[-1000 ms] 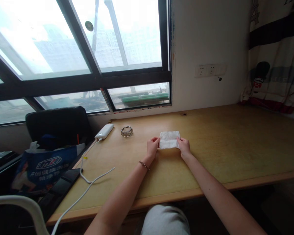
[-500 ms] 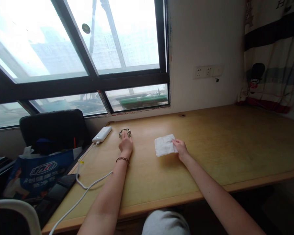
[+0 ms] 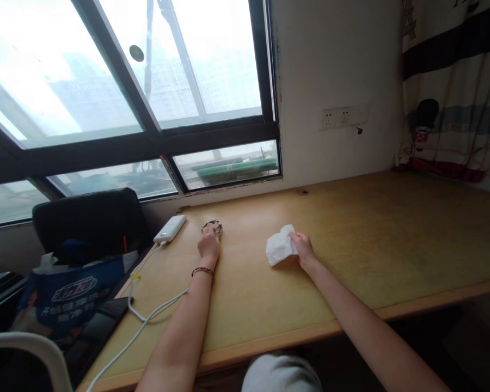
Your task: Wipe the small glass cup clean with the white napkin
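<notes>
Your left hand [image 3: 209, 246] is meeting the bangle's [image 3: 219, 229] near side.
Head view: the bangle is lying just beyond your left fingertips, whether pinched I cannot tell; your right hand [image 3: 304, 249], farther off, is pinching the tissue [image 3: 279, 247] by its right edge.

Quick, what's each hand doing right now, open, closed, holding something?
Left hand: fingers at the silvery metal band; whether closed on it can't be told.
Right hand: closed, holding the white cloth by its edge.
</notes>
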`<state>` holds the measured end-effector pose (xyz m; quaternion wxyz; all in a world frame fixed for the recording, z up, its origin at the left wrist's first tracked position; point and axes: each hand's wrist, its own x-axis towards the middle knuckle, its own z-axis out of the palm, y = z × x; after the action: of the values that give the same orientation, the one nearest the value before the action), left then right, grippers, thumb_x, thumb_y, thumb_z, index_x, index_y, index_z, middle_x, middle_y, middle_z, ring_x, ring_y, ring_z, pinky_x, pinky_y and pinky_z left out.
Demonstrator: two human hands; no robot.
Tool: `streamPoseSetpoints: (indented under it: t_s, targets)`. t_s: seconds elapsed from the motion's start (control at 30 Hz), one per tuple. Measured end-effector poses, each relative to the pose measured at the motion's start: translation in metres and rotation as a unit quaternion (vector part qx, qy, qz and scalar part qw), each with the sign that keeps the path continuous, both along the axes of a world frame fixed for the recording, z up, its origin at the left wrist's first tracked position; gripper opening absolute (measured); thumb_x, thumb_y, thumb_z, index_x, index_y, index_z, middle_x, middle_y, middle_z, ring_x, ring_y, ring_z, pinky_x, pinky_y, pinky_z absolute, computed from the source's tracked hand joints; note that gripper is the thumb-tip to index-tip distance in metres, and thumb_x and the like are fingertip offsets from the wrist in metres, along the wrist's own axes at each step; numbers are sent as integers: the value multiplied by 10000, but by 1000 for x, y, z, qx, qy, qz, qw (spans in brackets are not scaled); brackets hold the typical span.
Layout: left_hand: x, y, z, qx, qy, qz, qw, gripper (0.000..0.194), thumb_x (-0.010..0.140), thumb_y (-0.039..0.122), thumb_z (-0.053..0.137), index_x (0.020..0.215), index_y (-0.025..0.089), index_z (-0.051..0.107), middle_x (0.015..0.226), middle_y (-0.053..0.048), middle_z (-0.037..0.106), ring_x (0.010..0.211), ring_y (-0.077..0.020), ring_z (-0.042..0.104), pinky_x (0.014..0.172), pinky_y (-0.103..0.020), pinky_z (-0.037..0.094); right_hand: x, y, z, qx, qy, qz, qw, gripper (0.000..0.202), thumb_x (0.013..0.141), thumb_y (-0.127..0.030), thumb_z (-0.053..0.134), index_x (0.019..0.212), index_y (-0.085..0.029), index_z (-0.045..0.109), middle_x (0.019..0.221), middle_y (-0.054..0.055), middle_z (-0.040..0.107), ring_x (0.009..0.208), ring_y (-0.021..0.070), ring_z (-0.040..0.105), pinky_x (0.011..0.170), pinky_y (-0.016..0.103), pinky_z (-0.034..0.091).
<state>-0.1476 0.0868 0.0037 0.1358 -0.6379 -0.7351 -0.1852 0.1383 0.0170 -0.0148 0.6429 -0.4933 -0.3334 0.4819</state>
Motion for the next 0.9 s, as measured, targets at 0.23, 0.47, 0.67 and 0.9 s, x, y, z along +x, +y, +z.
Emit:
streamPoseSetpoints:
  t_s: [0.23, 0.47, 0.67, 0.9]
  targets:
    - [47, -21, 12, 86, 3, -140, 986, 275, 822, 218, 375, 1071, 204, 492, 1054, -95, 522, 928, -243, 486, 733, -302, 387, 7, 5, -3, 41, -14, -69, 997, 264, 624, -425, 542, 596, -162, 534, 555, -7, 572, 513, 132, 495, 457, 219, 346]
    - [126, -59, 5, 92, -15, -372, 924, 270, 832, 194, 383, 1042, 235, 547, 978, -97, 562, 896, -217, 494, 756, -298, 369, 2, -5, 13, 52, 130, 47, 989, 256, 618, -389, 598, 729, -160, 573, 686, 26, 614, 587, 148, 545, 522, 238, 408]
    - [147, -80, -6, 92, 12, -455, 886, 196, 804, 159, 443, 907, 219, 599, 944, -80, 573, 812, -182, 520, 728, -289, 410, 0, -10, 16, 45, 204, 134, 969, 290, 619, -379, 648, 803, -161, 592, 745, 35, 620, 599, 132, 551, 525, 238, 432]
    - [146, -73, -7, 68, -340, -402, 848, 804, 641, 274, 658, 1301, 256, 200, 1312, -138, 278, 728, -115, 550, 642, -276, 478, -3, -4, 6, 53, 179, 80, 979, 263, 600, -369, 664, 756, -165, 612, 670, 12, 625, 556, 130, 557, 514, 240, 434]
